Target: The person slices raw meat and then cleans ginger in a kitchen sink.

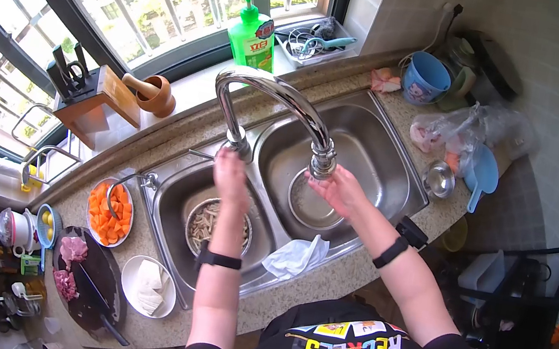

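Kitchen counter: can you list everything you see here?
tap: one, silver, over the sink
sink: one, silver, two bowls
soap bottle: one, green, windowsill
mug: one, blue, right corner
carrots: one plateful, orange, left of sink
cutting board: one, dark, holds meat
strainer: one, silver, left bowl
cloth: one, white, sink's front edge
left hand: one, at the tap's base
right hand: one, under the spout

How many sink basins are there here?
2. The left stainless steel basin, below the left hand, holds a round metal strainer; the right stainless steel basin lies below the right hand by the curved steel tap.
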{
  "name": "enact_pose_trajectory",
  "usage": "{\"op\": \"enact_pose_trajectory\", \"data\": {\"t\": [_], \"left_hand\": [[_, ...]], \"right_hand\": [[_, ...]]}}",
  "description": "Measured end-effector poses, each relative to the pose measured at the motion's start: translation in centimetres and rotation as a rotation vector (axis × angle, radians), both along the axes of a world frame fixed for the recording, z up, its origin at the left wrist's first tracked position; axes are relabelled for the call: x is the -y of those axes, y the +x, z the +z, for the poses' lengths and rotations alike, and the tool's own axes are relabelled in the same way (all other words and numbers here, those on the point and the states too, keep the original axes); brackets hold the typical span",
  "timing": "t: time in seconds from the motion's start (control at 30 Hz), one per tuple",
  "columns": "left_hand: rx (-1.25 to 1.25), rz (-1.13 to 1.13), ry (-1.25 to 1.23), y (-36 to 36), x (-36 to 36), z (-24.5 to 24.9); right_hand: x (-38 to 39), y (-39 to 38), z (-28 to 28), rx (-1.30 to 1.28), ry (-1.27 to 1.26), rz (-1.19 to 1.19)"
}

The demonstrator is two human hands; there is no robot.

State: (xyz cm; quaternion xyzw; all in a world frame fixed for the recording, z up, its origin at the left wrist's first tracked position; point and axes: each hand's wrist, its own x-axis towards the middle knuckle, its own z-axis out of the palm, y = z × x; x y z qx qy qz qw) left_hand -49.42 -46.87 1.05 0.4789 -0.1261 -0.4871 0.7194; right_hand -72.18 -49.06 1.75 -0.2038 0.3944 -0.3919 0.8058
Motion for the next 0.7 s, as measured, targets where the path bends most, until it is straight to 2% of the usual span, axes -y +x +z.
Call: {"op": "enact_pose_trajectory", "data": {"t": [0.03, 0.07, 0.1, 0.13, 0.17, 0.2, 0.27, 0.3, 0.33, 0.37, 0.4, 0.47, 0.5, 0.53, 0.57, 0.6, 0.67, 0.7], "left_hand": [[0.044, -0.124, 0.024, -2.0, 0.4, -2.6], [-0.014, -0.219, -0.008, -4.9, 0.6, -3.9], [-0.073, -0.248, 0.081, -8.2, 0.3, -1.2], [-0.277, -0.334, -0.035, -10.1, 1.2, -4.2], [-0.363, -0.403, -0.163, -11.4, 1.9, -4.6], [-0.438, -0.445, -0.204, -12.3, 2.8, -6.9], [-0.720, -0.349, -0.083, -12.9, 4.2, -10.8], [-0.718, -0.351, -0.082, -13.6, 3.6, -8.8], [-0.641, -0.378, 0.101, -14.7, 2.5, -6.9], [-0.560, -0.402, 0.283, -15.4, 1.8, -5.3], [-0.556, -0.398, 0.291, -15.7, 1.6, -5.3], [-0.655, -0.489, 0.024, -16.0, 1.0, -5.3], [-0.656, -0.415, 0.027, -15.4, 0.7, -4.2], [-0.686, -0.528, -0.415, -14.3, 1.8, -9.7], [-0.684, -0.530, -0.414, -13.8, 1.8, -11.3], [-0.671, -0.486, -0.345, -13.2, 1.5, -12.0], [-0.646, -0.443, -0.266, -13.1, 1.4, -12.0], [-0.628, -0.404, -0.071, -13.5, 1.1, -10.6]], "right_hand": [[0.9, 0.4, -0.9, 0.091, -0.078, -0.018], [1.3, 0.8, -1.8, 0.181, -0.154, -0.036], [1.2, 1.4, -2.7, 0.178, -0.151, -0.033], [0.7, 2.0, -3.7, 0.041, -0.237, -0.006], [0.2, 2.7, -4.1, -0.097, -0.327, 0.021], [-1.5, 3.8, -1.3, -0.415, -0.523, 0.027], [-2.7, 4.8, -5.1, -0.860, -0.941, -0.009], [-1.7, 3.4, -3.2, -0.835, -0.913, 0.168], [-0.2, 3.2, -4.2, -0.832, -0.908, 0.166], [1.4, 3.3, -6.5, -1.034, -0.847, 0.042], [2.1, 3.4, -7.2, -1.232, -0.774, -0.081], [0.6, 3.9, -8.3, -1.239, -0.831, -0.041], [-0.5, 4.0, -8.4, -1.261, -0.905, 0.000], [-1.6, 4.0, -8.2, -1.284, -0.982, 0.042], [-2.6, 3.9, -7.8, -1.304, -1.057, 0.084], [-3.7, 3.4, -6.5, -1.102, -1.023, 0.129], [-1.7, 2.2, -4.6, -0.965, -0.906, 0.349], [0.2, 2.6, -9.7, -1.047, -0.890, 0.245]]}}
